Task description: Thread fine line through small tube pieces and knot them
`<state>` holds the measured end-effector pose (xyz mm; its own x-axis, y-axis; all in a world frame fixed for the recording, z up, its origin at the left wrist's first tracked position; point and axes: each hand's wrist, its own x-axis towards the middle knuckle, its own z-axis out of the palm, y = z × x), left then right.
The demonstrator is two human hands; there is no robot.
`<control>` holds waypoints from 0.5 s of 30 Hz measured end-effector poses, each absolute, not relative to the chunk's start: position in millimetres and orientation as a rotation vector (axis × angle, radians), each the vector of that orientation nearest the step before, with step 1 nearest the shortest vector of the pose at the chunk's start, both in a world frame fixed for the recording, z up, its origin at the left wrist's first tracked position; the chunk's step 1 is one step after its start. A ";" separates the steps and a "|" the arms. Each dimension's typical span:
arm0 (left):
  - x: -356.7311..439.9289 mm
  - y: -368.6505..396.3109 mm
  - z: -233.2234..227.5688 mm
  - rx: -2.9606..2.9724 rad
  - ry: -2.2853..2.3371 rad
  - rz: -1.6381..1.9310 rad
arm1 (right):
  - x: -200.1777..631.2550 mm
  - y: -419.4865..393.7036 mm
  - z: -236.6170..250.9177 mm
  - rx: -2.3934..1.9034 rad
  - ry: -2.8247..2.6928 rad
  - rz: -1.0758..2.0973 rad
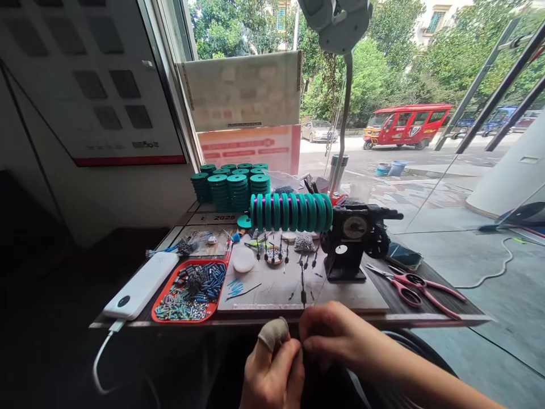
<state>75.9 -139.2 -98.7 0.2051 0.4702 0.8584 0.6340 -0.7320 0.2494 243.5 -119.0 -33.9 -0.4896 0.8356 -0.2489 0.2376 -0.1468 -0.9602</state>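
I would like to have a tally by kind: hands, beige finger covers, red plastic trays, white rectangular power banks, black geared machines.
Left hand and right hand: 2
Beige finger cover: 1
Red plastic tray: 1
White rectangular power bank: 1
Black geared machine: 1
Total: 6

At bottom centre of the frame, the left hand [272, 372], one finger being covered by a beige wrap [273, 334], is being held beside the right hand [334, 335]. Small parts [200, 284] are being contained by a red tray [165, 281], lower left; teal discs [284, 213] are being supported by a black device [349, 266], right of centre.
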 end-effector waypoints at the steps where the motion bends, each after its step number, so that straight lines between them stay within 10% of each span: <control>1: 75.3 -138.4 -101.6 -2.274 -1.034 -1.506 | 243.6 -118.5 -34.6 -1.215 -1.642 1.693; 15: 82.8 -144.6 -94.6 -2.395 -1.422 -1.701 | 244.4 -123.6 -28.7 -1.353 -1.791 1.243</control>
<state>82.8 -144.6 -94.6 0.0804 0.7005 0.7091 0.5734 -0.6144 0.5419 244.4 -123.6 -28.7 -0.3274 0.9406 -0.0895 0.4131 0.0573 -0.9089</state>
